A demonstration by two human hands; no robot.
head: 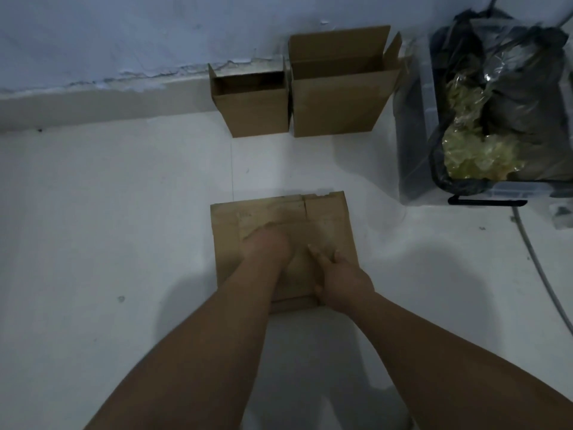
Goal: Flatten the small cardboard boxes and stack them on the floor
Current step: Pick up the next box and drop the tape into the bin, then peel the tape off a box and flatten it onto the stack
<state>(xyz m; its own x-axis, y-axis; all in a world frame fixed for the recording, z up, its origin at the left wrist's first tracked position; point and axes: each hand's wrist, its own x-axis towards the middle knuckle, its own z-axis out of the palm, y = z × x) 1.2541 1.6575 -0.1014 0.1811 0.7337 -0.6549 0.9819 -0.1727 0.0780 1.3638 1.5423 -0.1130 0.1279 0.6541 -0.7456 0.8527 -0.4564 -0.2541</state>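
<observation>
One head-worn view looks steeply down at the floor (93,212); wall (124,41) ahead.

Pale floor (124,212), peeling bluish wall (124,32), dim light.

Left of the flattened cardboard (325,218) the floor (108,212) lies open up to the wall (124,41). Beyond it a band of floor is free, ended by the small box (254,110) and the larger box (338,103), upright side by side against the wall. Right of it, past a gap, a plastic bin (412,150) and a cable (540,265) bar the way
</observation>
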